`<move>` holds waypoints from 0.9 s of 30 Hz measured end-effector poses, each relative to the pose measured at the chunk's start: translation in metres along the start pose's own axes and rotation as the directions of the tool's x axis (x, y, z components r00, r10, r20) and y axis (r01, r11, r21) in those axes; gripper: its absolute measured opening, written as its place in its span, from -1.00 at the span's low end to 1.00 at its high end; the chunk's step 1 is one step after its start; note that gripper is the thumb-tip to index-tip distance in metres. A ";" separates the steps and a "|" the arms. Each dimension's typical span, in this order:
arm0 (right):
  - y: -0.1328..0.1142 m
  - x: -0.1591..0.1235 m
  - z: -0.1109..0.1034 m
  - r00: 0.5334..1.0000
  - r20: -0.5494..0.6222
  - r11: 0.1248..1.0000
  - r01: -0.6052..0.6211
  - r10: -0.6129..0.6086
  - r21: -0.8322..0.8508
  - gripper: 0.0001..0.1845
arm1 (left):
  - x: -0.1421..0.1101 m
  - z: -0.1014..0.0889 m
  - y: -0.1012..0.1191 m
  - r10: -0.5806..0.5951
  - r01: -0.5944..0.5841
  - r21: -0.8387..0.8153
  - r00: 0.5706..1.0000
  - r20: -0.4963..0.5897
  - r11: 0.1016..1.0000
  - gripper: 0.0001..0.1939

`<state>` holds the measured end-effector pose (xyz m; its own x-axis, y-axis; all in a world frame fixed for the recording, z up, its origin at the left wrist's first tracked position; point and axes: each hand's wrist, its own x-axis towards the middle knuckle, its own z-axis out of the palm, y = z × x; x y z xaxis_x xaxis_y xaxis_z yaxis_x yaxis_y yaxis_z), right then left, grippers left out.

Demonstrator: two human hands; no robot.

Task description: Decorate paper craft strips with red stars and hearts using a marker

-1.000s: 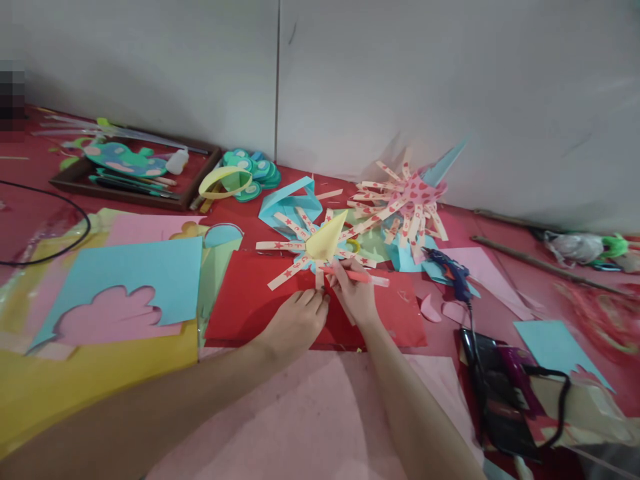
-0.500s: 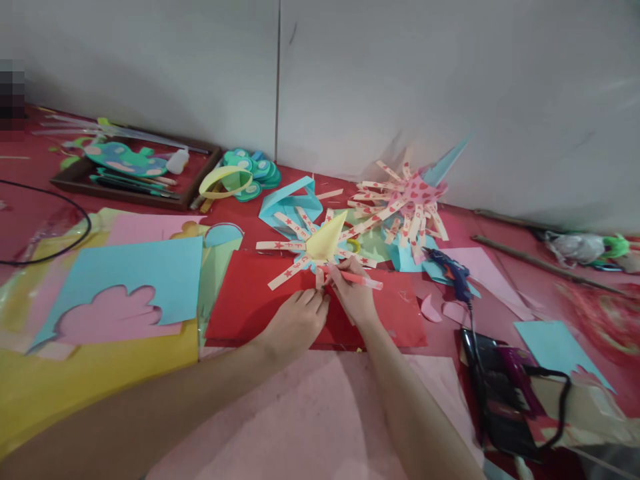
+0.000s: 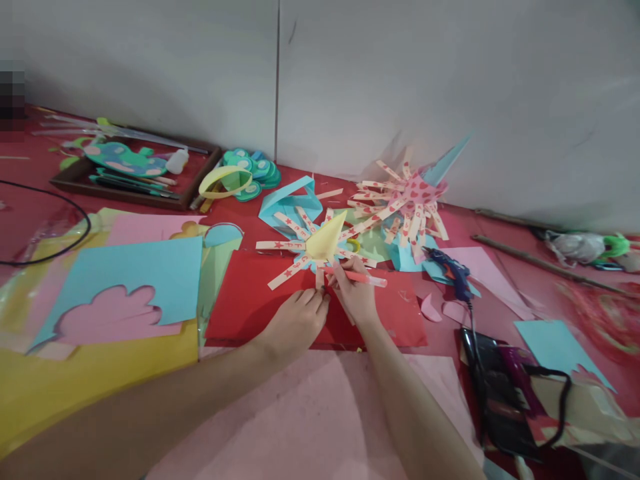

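My right hand (image 3: 356, 297) is closed around a red marker pen (image 3: 374, 279), its tip at a cream paper strip (image 3: 320, 277). The fingers of my left hand (image 3: 296, 319) are closed at that strip's near end and pin it down. Several such strips, with red stars and lettering, radiate from a light-blue paper base under a yellow paper cone (image 3: 324, 241). This paper craft rests on a red sheet (image 3: 250, 293). Behind it on the right stands a similar craft (image 3: 420, 190) with a pink, heart-patterned middle, a blue cone and cream strips.
Coloured sheets, including a blue one (image 3: 173, 277), lie on the left. A brown tray (image 3: 187, 190) of pens and a small white bottle sits behind them. A glue gun (image 3: 455, 273) with its cable lies on the right, near a black case (image 3: 493, 373). A wall closes off the back.
The marker pen in my right hand has shifted slightly to the right at its back end. My left hand and the paper craft have stayed in place.
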<state>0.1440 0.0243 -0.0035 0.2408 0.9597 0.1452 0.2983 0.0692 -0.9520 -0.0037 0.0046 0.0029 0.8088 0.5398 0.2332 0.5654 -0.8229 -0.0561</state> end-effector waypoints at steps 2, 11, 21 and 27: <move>-0.001 0.000 0.000 1.000 -0.015 1.000 0.002 -0.002 0.004 -0.71 | 0.000 -0.001 0.000 0.008 -0.008 -0.003 1.000 0.011 1.000 -0.68; -0.003 0.000 0.000 1.000 -0.022 0.999 0.007 -0.007 -0.042 -0.74 | 0.001 -0.003 0.001 0.008 -0.008 0.004 1.000 0.023 1.000 -0.68; -0.011 0.000 0.000 0.998 -0.056 1.000 -0.005 0.005 -0.005 -0.68 | 0.000 -0.004 0.001 0.001 0.002 -0.038 0.997 0.080 0.999 -0.65; -0.009 -0.001 0.000 0.999 -0.019 0.999 -0.034 0.035 0.037 -0.64 | 0.003 -0.009 0.005 -0.003 0.007 -0.026 0.990 0.140 1.000 -0.64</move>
<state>0.1411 0.0225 0.0047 0.2687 0.9561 0.1173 0.2552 0.0467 -0.9658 -0.0003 0.0002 0.0122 0.8217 0.5619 0.0953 0.5665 -0.8235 -0.0291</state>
